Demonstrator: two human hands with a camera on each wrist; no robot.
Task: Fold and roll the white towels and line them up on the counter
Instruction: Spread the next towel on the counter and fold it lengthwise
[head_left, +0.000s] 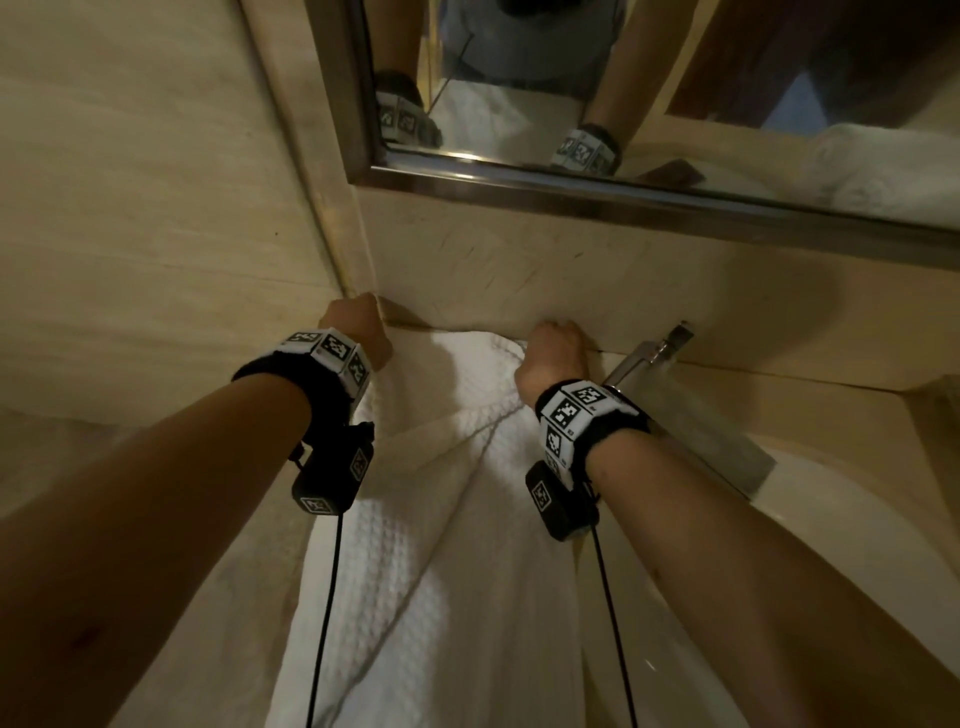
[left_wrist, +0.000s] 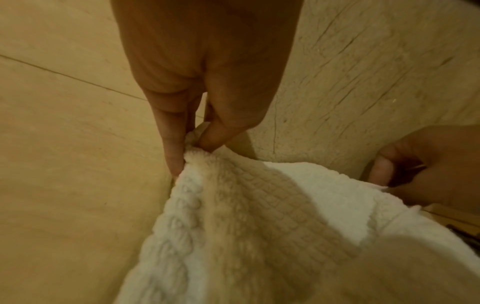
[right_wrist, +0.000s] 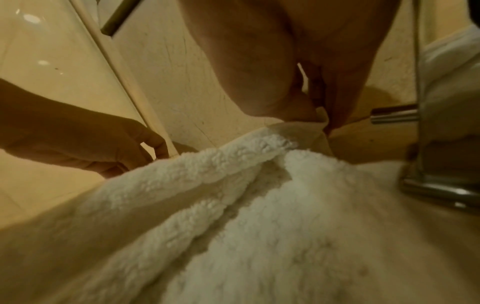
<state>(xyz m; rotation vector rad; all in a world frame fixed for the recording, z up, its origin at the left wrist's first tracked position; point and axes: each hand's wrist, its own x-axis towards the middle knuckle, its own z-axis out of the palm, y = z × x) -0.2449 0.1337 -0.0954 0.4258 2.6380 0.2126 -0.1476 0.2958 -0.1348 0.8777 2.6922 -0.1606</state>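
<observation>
Early stage: the left hand (head_left: 360, 326) and right hand (head_left: 553, 353) each pinch a far corner of one white towel (head_left: 415, 545) between their fingers (left_wrist: 173, 148), spreading it lengthwise down the frame's centre on the tabletop (head_left: 841, 525). No fold or roll is yet visible (a pale bundle, possibly another towel, shows at upper right), so nearly everything appears to remain.

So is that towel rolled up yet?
No. The towel lies spread lengthwise, creased; both hands pinch its far corners.

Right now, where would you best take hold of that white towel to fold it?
At its two far corners, as here: the left hand pinches one corner of the white towel, the right hand the other by the wall. Coming from above keeps the edge taut, likely easing the fold.
</observation>
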